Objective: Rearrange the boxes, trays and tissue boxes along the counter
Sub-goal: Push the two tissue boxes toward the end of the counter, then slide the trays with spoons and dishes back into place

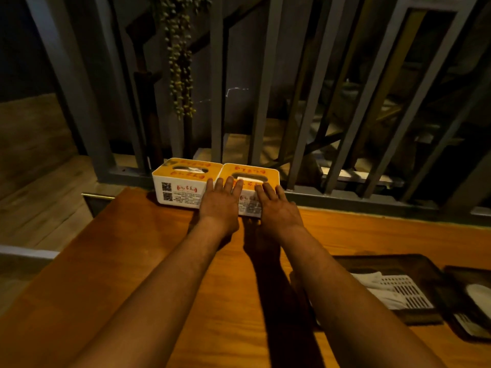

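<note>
Wooden counter: tissue boxes, trays

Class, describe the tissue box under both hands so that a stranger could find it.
On the wooden counter, two tissue boxes stand against the grey railing. It is the right tissue box, touching the left tissue box; only it has hands on it.

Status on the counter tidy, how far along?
Done, it seems: left tissue box sits against the railing. In hand: left hand and right hand lie flat on the right tissue box beside it. Left: dark trays at the counter's right edge, untouched.
</note>
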A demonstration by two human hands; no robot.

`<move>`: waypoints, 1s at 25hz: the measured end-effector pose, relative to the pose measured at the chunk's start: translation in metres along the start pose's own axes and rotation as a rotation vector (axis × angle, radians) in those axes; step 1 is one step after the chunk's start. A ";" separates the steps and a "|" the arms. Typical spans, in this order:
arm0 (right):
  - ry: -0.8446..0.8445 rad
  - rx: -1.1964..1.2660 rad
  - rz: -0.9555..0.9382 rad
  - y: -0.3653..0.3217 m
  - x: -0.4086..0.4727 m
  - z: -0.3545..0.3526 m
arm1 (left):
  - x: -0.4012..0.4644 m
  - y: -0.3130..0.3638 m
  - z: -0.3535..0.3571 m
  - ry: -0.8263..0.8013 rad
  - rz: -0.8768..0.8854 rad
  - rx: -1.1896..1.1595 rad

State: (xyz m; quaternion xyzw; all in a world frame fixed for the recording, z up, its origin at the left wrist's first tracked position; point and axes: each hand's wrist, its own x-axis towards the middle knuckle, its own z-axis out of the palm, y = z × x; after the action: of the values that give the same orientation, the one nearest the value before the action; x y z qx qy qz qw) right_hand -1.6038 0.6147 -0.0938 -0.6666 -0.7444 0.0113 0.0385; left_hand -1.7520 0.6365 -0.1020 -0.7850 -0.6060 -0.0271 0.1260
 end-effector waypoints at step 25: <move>0.194 0.181 0.014 0.228 -0.274 -0.007 | -0.207 0.226 -0.058 0.126 0.082 -0.390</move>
State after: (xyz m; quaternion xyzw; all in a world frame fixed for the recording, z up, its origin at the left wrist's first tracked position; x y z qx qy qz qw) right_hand -1.3478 0.3680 -0.1142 -0.6635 -0.7285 0.0142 0.1700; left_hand -1.5836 0.3744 -0.1237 -0.8151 -0.5479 -0.1881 0.0102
